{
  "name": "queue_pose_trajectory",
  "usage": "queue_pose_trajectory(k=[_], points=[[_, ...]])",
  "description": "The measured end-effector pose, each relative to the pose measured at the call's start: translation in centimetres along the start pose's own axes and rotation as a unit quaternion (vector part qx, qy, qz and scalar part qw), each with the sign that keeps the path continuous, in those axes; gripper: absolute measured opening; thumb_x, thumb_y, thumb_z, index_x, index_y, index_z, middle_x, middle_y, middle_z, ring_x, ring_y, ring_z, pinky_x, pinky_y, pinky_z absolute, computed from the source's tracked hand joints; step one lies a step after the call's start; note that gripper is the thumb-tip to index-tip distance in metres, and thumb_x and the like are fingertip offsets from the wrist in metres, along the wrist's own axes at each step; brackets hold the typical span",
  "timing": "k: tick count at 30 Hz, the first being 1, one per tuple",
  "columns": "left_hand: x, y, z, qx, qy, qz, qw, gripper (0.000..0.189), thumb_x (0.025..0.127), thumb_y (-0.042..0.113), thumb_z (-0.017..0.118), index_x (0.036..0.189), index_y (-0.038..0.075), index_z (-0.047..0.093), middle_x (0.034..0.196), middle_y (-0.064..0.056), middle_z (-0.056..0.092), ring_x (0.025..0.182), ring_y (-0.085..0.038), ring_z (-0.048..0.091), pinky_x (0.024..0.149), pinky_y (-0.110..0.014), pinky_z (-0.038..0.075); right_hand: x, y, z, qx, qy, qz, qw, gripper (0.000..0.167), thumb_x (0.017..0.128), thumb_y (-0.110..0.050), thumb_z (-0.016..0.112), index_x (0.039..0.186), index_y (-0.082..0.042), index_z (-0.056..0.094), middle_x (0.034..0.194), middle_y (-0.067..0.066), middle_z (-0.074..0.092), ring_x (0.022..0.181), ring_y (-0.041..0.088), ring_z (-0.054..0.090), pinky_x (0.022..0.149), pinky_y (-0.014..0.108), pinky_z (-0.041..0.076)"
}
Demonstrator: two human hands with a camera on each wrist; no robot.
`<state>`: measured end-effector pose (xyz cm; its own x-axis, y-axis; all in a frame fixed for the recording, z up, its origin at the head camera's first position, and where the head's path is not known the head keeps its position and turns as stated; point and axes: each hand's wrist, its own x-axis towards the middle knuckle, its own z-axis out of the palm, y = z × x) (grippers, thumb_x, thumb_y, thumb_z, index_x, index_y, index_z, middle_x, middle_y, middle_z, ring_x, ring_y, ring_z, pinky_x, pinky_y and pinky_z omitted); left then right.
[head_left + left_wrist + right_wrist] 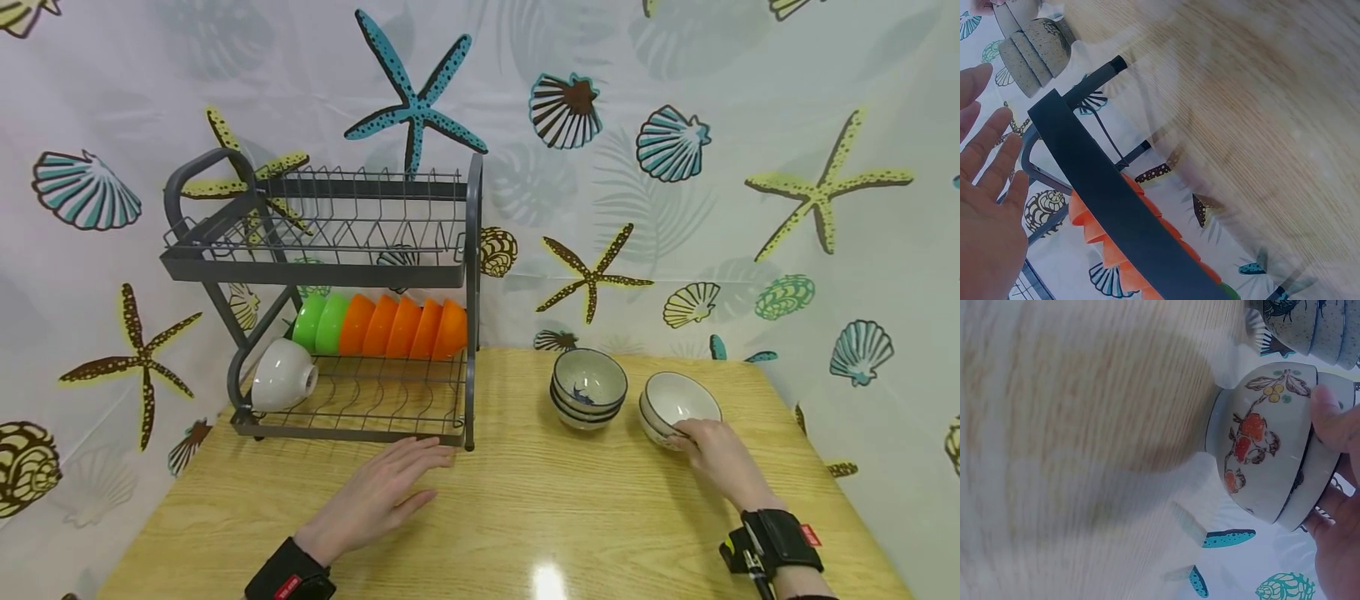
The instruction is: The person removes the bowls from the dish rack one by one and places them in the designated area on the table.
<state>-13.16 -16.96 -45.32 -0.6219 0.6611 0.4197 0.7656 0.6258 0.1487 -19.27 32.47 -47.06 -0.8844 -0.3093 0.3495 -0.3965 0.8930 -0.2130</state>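
White, fruit-painted round ceramic bowls: two stacked; right hand, curled, pinches the near rim.
Handling: probably stiff, fairly light, slick, breakable.
Hold: best at the rim.
Place: pale wooden table, right side.
Left hand: fingers extended, holding nothing, near the dark-grey metal rack.

The upper bowl, its base hidden inside the lower bowl, is partly covered by the right fingers.

Straight-fingered left grip, curled right grip
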Motion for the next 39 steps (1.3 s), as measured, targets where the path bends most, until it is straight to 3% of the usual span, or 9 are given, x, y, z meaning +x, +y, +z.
queue_pose_trajectory(k=[6, 14, 22, 26, 31, 39], points=[[-0.2, -0.6, -0.2, -0.020, 0.001, -0.044, 0.9988, 0.050, 0.088, 0.018, 0.077, 0.134, 0.012, 0.059, 0.139, -0.006, 0.063, 0.134, -0.028, 0.056, 0.115, -0.051, 0.043, 0.0, 0.0, 0.0, -0.006, 0.011, -0.009, 0.9999, 0.008, 0.085, -0.005, 0.076, 0.081, -0.009, 0.071, 0.076, 0.002, 0.072, 0.069, 0.019, 0.067, 0.064, 0.039, 0.054], [-0.9, -2.4, -0.1, -0.035, 0.057, -0.129, 0.9894, 0.047, 0.085, 0.010, 0.080, 0.129, 0.011, 0.062, 0.136, -0.010, 0.065, 0.136, -0.038, 0.052, 0.115, -0.061, 0.038, -0.1, 0.0, 0.1, -0.009, 0.009, -0.012, 0.9998, 0.006, 0.084, -0.007, 0.077, 0.083, -0.008, 0.071, 0.079, 0.005, 0.074, 0.073, 0.025, 0.070, 0.069, 0.046, 0.057], [-1.2, -3.5, -0.3, -0.047, 0.074, -0.209, 0.9740, 0.047, 0.089, 0.011, 0.076, 0.133, 0.008, 0.059, 0.151, -0.018, 0.051, 0.145, -0.043, 0.038, 0.117, -0.068, 0.029, -1.3, -0.2, 0.2, 0.000, 0.040, -0.010, 0.9992, 0.029, 0.082, -0.007, 0.079, 0.108, 0.002, 0.071, 0.104, 0.022, 0.074, 0.107, 0.046, 0.062, 0.095, 0.061, 0.048], [-1.1, -4.3, -0.7, -0.041, 0.113, -0.225, 0.9669, 0.047, 0.088, 0.008, 0.076, 0.131, 0.005, 0.059, 0.153, -0.020, 0.047, 0.145, -0.046, 0.036, 0.114, -0.071, 0.031, -1.9, -0.4, 0.2, 0.009, 0.053, -0.014, 0.9984, 0.038, 0.081, -0.004, 0.079, 0.115, 0.004, 0.067, 0.117, 0.027, 0.069, 0.120, 0.051, 0.053, 0.102, 0.064, 0.041], [-1.2, -5.2, -1.2, -0.040, 0.163, -0.233, 0.9579, 0.050, 0.085, 0.004, 0.077, 0.131, 0.000, 0.057, 0.153, -0.025, 0.044, 0.144, -0.050, 0.035, 0.112, -0.073, 0.031, -2.4, -0.7, 0.2, 0.008, 0.081, -0.034, 0.9961, 0.051, 0.074, 0.000, 0.082, 0.121, 0.006, 0.063, 0.125, 0.032, 0.063, 0.123, 0.052, 0.050, 0.104, 0.065, 0.038], [-1.8, -6.7, -2.1, -0.052, 0.198, -0.265, 0.9421, 0.054, 0.085, 0.003, 0.076, 0.134, -0.001, 0.053, 0.157, -0.028, 0.034, 0.147, -0.055, 0.025, 0.111, -0.079, 0.024, -3.0, -1.1, -0.1, 0.019, 0.106, -0.033, 0.9937, 0.055, 0.072, 0.003, 0.084, 0.122, 0.005, 0.063, 0.130, 0.030, 0.060, 0.124, 0.051, 0.048, 0.103, 0.064, 0.038]])
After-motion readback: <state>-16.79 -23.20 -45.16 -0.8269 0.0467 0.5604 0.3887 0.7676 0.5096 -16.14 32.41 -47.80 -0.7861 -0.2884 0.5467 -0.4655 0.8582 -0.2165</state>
